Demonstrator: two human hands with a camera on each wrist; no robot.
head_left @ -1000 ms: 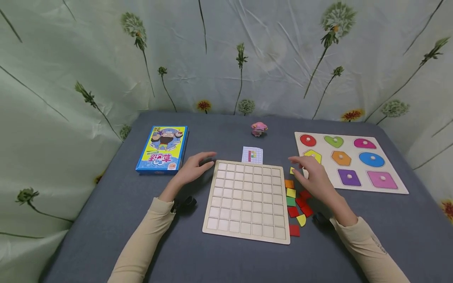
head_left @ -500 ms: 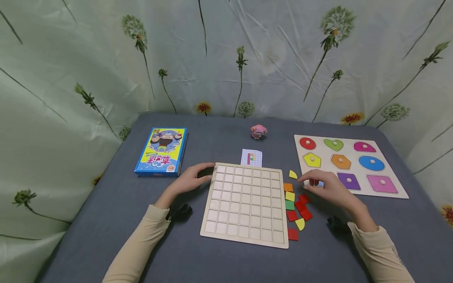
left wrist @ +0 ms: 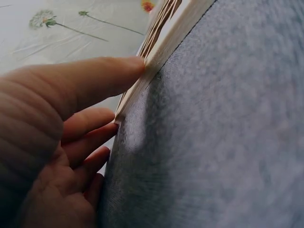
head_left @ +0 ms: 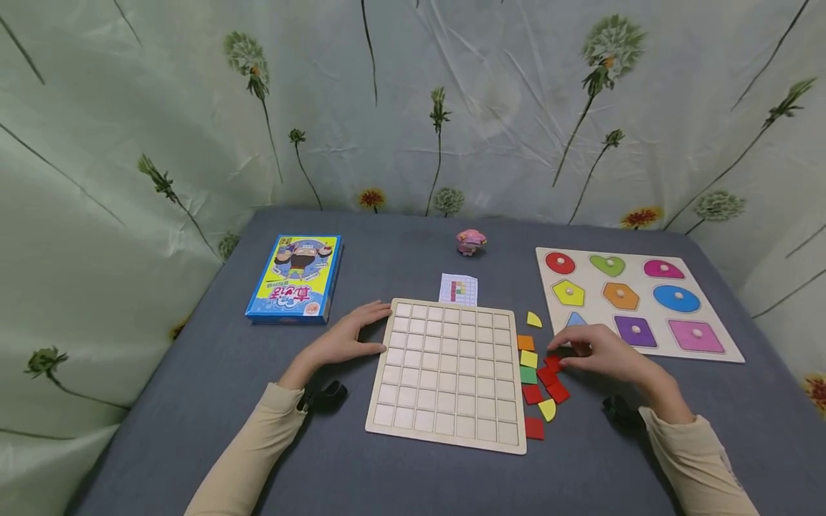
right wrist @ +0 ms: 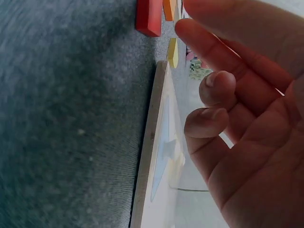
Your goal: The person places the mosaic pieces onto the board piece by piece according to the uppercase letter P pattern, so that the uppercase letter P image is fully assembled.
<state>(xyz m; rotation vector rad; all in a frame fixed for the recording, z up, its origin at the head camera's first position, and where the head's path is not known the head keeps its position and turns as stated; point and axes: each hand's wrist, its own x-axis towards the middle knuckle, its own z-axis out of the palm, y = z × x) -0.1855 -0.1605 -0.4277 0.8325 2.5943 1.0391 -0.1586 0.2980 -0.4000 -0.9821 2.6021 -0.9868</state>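
Observation:
An empty wooden grid board (head_left: 448,373) lies in the middle of the grey table. My left hand (head_left: 361,333) rests at its left edge; in the left wrist view the thumb (left wrist: 95,78) presses the board's edge (left wrist: 175,28) and the other fingers lie on the cloth. A loose row of coloured tiles (head_left: 529,358) runs along the board's right side. My right hand (head_left: 584,351) lies on the table beside them, its fingertips at the red tiles (head_left: 553,376). In the right wrist view the fingers (right wrist: 213,90) are loosely bent and hold nothing, with a red tile (right wrist: 148,18) just ahead.
A shape puzzle with knobbed pieces (head_left: 635,304) lies at the right, just behind my right hand. A small pattern card (head_left: 459,289) and a pink figurine (head_left: 472,241) sit behind the board. A blue box (head_left: 295,278) lies at the left. Flowered cloth surrounds the table.
My right hand drew back from the shape puzzle and came down to the red tiles. My left hand slid onto the board's left edge.

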